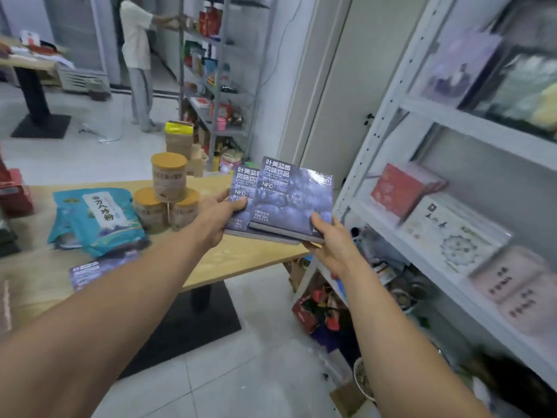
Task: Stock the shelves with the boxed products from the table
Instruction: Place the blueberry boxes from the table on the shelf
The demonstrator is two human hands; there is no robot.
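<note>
We hold two flat blue boxes [291, 200] up in the air over the right end of the surface [241, 256], just beside the front post of the white shelf rack [388, 116]. They overlap with their printed faces toward us, the right one in front of the rear box [241, 191]. Our left hand [217, 215] grips the left edge of the rear box, thumb curled onto its face and fingers hidden behind. Our right hand [334, 245] is clamped on the lower right corner of the front one, thumb on the face and fingers underneath.

A third blue box [99, 271] lies flat by the near edge of the surface, toward its left end, and is blurred. Behind it lies a teal bag [96, 221]. Beside the bag, closer to the far edge, three round tins [168, 200] stand in a pile, one on top of two.

On the rack's middle shelf a red box [402, 191] and a white box [452, 236] rest tilted, both blurred. Across the room another person [135, 40] stands at a second rack [217, 86], one hand reaching to it.
</note>
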